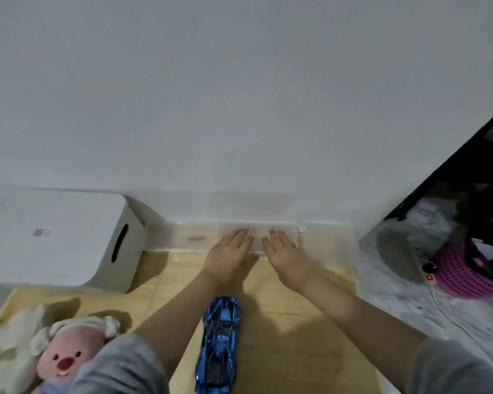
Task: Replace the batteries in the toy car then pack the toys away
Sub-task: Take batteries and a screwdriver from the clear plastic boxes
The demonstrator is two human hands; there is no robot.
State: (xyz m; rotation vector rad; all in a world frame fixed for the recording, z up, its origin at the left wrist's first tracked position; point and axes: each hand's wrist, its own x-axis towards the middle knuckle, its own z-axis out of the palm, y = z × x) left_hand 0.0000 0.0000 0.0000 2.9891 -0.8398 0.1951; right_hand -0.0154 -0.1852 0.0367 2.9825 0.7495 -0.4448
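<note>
Two hands, left hand (pixel 228 255) and right hand (pixel 285 251), fingers straight on clear box (pixel 258 237); one blue car (pixel 218 345).

Head camera, looking forward-down, close over floor (pixel 296 322).

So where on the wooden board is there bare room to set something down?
Bare wood lies right of the blue toy car, up to the board's right edge, and between the car and the white box. The near-left corner is crowded with plush toys.

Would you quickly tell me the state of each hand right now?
Left hand: open, fingers flat on the clear box.
Right hand: open, flat on the same box.
</note>
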